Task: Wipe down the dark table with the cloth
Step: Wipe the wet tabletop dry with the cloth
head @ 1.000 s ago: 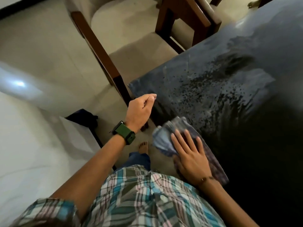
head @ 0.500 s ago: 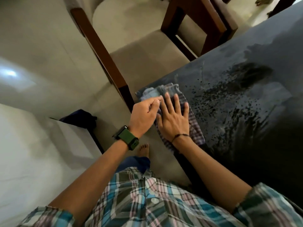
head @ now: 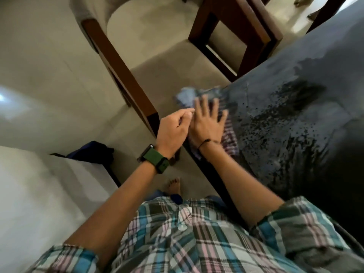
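Observation:
The dark table (head: 307, 146) fills the right side, its glossy top streaked with wet patches and dark specks. A blue and checked cloth (head: 230, 137) lies at the table's near-left corner, its blue end (head: 185, 96) blurred and bunched past the corner. My right hand (head: 206, 121) presses flat on the cloth with fingers spread. My left hand (head: 173, 131), with a green watch on the wrist, hovers just off the table edge against my right hand; its fingers are curled and nothing shows in them.
A wooden chair with a pale seat (head: 120, 69) stands close to the table corner, and a second wooden chair (head: 232, 38) is beyond it. A white surface (head: 29, 194) with a dark blue item (head: 92, 152) on it sits at my left. My bare foot (head: 174, 186) is on the tiled floor.
My right hand slid the cloth along the table edge away from me to the corner. My left hand came in beside it at the edge. The cloth's blue end now bunches past the corner.

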Motion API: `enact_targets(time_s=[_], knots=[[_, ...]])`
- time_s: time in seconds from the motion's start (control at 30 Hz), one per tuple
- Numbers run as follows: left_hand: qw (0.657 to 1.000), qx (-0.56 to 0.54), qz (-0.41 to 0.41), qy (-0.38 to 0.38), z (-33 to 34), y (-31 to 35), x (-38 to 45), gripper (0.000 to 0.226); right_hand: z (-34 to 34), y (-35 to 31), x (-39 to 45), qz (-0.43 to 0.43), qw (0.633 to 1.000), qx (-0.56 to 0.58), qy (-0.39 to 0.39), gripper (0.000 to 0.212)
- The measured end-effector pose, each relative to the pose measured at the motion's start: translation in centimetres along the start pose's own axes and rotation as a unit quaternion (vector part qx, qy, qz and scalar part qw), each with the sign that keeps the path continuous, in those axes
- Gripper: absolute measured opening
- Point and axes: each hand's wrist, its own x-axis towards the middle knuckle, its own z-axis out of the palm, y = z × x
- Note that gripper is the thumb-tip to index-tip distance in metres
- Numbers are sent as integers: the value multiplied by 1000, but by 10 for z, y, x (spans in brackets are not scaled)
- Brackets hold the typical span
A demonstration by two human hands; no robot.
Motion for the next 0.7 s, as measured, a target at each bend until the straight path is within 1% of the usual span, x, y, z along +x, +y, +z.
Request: enact_targets(time_s=[0.03,0.1,0.13,0.17,0.23,0.33,0.4,0.5,0.6,0.63,0.7], knots=[[1000,-5,-10,0,-2,-2,3,27,7,-10,-19,-63,998,-27,9,62],[999,-17,-35,-8,-5,-3,10,29,17,-26,-47,-172,981,-85,26,69],[999,-20,-41,-10,-5,-1,13,30,18,-29,-48,-208,972,-112,5,70],[999,-21,-42,-10,-6,1,16,30,16,-30,-43,-224,966,-125,-23,68],[999,-20,-33,-6,-8,5,17,30,9,-26,-32,-224,965,-124,-50,65],[999,-20,-33,1,-10,6,14,30,9,-25,-27,-226,967,-112,-46,66],[999,-27,-45,8,-10,3,9,30,10,-24,-26,-240,964,-105,-53,65],[997,-40,-60,5,-10,-1,-2,30,11,-19,-17,-243,964,-101,-39,61],[997,-29,-67,15,-14,-9,-12,31,15,-20,-8,-248,965,-80,-41,59],[997,-27,-67,23,-16,-12,-14,31,12,-19,-2,-240,967,-73,-42,58],[997,-18,-68,40,-20,-16,-19,30,3,-5,22,-186,981,-47,-27,54]])
